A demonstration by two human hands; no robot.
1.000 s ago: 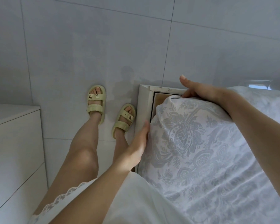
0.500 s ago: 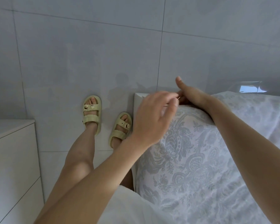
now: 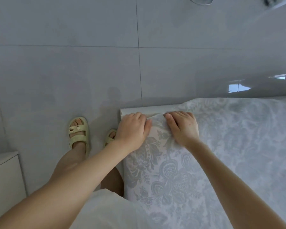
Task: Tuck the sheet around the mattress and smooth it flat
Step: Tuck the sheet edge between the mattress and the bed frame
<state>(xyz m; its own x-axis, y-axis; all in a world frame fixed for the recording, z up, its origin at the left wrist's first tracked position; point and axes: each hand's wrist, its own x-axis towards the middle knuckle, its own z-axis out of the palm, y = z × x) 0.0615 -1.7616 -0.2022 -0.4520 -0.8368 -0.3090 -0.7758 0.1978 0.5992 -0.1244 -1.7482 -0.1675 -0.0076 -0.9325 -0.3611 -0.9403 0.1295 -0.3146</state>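
A pale sheet [image 3: 180, 171] printed with grey-blue floral scrolls is spread over the mattress [image 3: 238, 138], which fills the lower right of the view. At the mattress corner nearest the feet, both hands are laid on the cloth. The left hand [image 3: 133, 128] is placed palm down at the very corner, its fingers curled over the mattress edge; whether cloth is pinched beneath them cannot be told. The right hand [image 3: 182, 127] is set just beside it along the far edge, fingers bent downward and pressed on the sheet, with a small fold of fabric raised between the two hands. A strip of white bed frame [image 3: 139, 110] is seen beyond the fingertips. Pale yellow sandals [image 3: 78, 134] are worn on the grey tiled floor [image 3: 73, 71], near the corner. A white cabinet [image 3: 5, 176] stands at the lower left.
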